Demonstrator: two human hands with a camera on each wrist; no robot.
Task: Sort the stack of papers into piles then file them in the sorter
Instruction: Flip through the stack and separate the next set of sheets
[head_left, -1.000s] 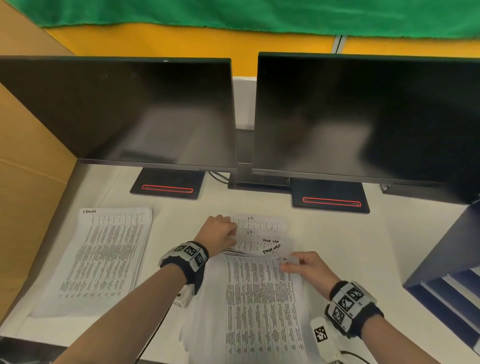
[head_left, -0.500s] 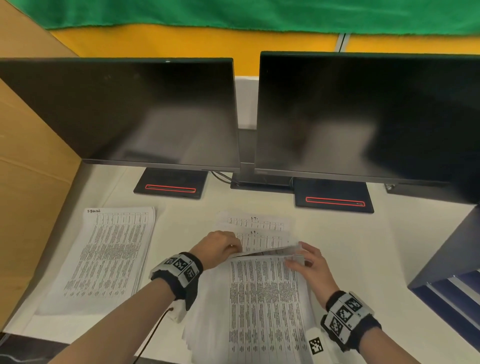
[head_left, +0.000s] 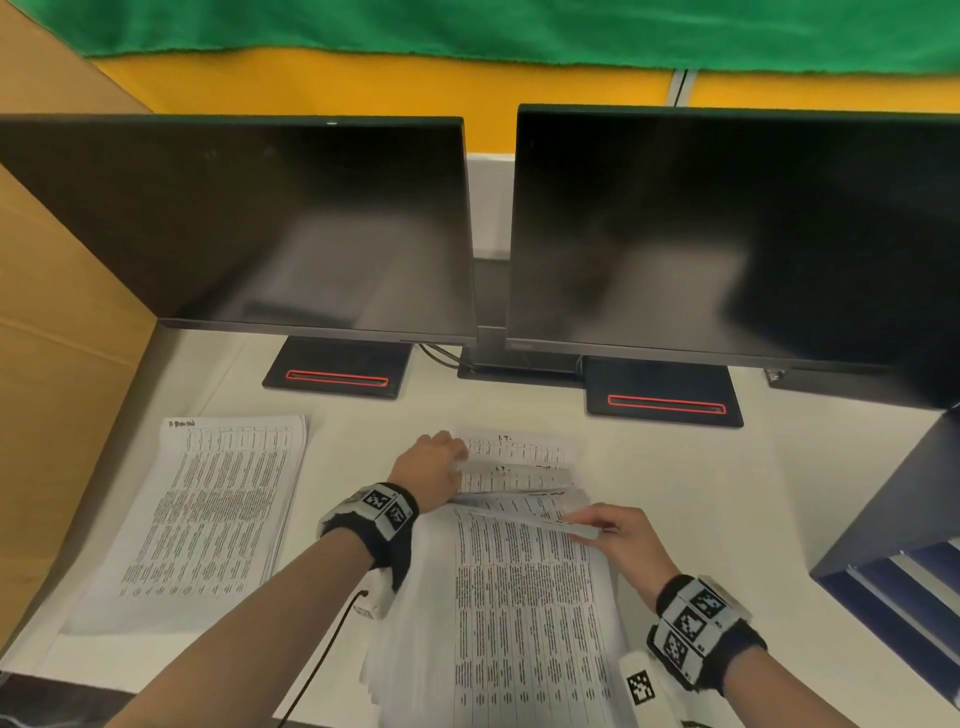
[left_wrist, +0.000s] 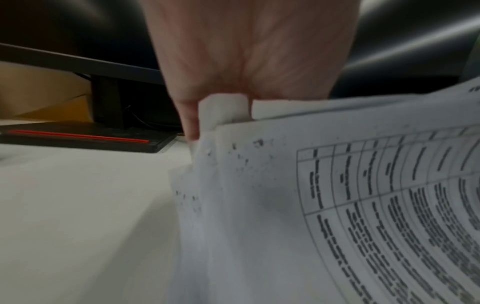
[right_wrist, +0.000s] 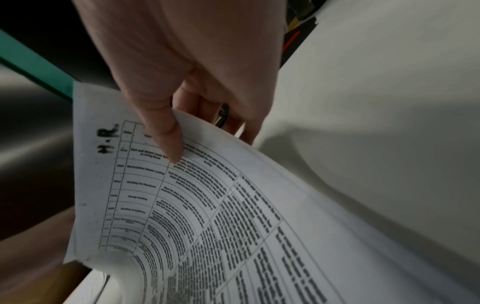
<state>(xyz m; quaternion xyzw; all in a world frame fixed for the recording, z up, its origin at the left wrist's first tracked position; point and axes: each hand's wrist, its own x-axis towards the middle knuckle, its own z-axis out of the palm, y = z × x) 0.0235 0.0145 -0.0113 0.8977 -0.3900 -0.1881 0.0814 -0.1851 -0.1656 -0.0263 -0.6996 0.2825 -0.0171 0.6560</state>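
On the white desk (head_left: 675, 467), one sorted pile (head_left: 208, 514) lies at lower left of the frame; the sorter (head_left: 893, 551) at right edge awaits filing. The left hand (head_left: 431, 467) pinches the stack (head_left: 519, 623) corner, and the right hand (head_left: 618, 540) pinches the sheet marked "H.R." (right_wrist: 182, 205), so sorting seems early.

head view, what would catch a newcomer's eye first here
Two big dark monitors fill the back of the white desk. In front of them, both hands work a thick stack of papers: the right hand pinches the top sheet's far edge, curling it up, while the left hand grips the stack's far left corner. A sorted pile lies to the left.
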